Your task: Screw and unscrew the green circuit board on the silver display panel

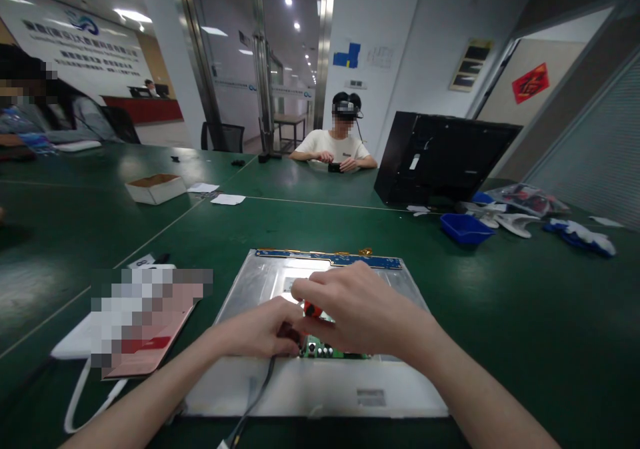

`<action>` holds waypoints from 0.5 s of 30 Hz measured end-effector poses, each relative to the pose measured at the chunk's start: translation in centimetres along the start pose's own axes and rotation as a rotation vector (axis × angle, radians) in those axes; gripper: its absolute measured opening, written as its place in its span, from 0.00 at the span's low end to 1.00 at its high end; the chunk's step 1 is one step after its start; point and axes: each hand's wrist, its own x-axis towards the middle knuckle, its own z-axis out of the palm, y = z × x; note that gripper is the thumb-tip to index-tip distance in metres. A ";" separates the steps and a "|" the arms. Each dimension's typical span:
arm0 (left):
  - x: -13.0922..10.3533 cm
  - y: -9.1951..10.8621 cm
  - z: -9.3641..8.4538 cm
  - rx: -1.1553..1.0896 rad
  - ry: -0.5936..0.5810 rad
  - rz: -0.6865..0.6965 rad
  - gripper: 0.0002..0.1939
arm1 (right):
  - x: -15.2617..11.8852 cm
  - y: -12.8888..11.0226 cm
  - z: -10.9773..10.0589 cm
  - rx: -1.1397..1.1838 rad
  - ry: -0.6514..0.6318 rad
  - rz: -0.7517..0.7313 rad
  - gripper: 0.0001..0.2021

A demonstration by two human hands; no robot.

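Observation:
A flat silver metal panel (405, 295) lies on the green table in front of me, with a blue circuit strip (310, 257) along its far edge. Near its middle is a green circuit board (345, 354), partly covered by my hands. My right hand (350, 309) is closed around an orange-red tool handle (313, 309) over the board. Just left of it, my left hand (265, 329) has its fingers pressed together at the board's left edge; what they hold is hidden. A dark cable (260, 392) runs from beneath my left hand toward the front edge.
Left of the panel lie a pink item (160, 352) and a white cable (73, 402). Farther off are an open box (156, 189), a blue tray (466, 229), a large black monitor (440, 159) and gloves (583, 235). A person (340, 142) sits across the table.

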 end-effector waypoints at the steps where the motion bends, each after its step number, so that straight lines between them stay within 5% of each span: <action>1: -0.1 0.0 0.1 0.012 0.020 0.009 0.05 | 0.0 0.0 0.1 -0.012 0.001 0.003 0.06; 15: -0.3 0.0 0.6 0.097 0.107 0.113 0.03 | -0.1 -0.1 -0.2 0.000 -0.020 0.028 0.05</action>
